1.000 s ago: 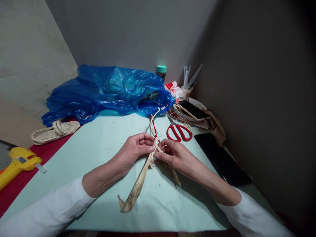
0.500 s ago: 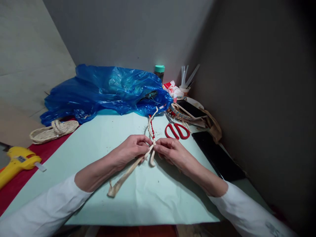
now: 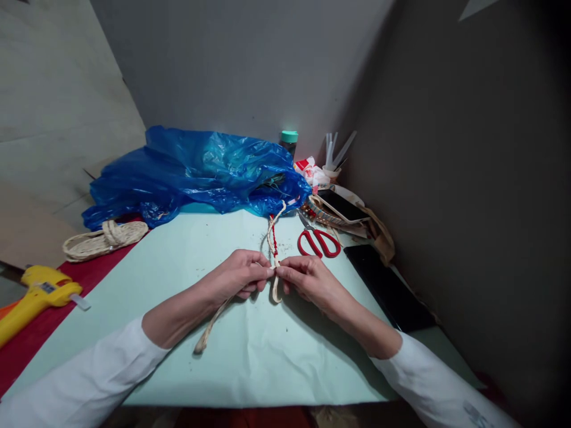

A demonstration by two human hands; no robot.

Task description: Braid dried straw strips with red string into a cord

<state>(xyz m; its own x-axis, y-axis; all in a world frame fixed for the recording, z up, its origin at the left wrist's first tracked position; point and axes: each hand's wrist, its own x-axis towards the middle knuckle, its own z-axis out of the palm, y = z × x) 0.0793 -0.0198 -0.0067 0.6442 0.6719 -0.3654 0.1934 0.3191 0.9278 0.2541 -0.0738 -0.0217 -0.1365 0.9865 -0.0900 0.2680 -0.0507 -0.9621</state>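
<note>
Both hands meet at a cream braided cord near the middle of the pale green sheet. My left hand pinches a cream strand at the cord's lower end, and a long tail of it trails out below the wrist. Thumb and fingers of my right hand are closed on the cord from the other side. A short curled strand hangs between the hands. Alongside the braid runs a twisted red cord. Red-handled scissors lie beyond my right hand.
A blue plastic bag spreads along the back. On the left are a woven sandal and a yellow glue gun. A black tablet, a phone and a cup of white sticks stand or lie right.
My left hand has closed its fingers nearer to my right fingertips, and the strand it grips now bends sideways. The long tail shows less. The whole view has shifted slightly.
</note>
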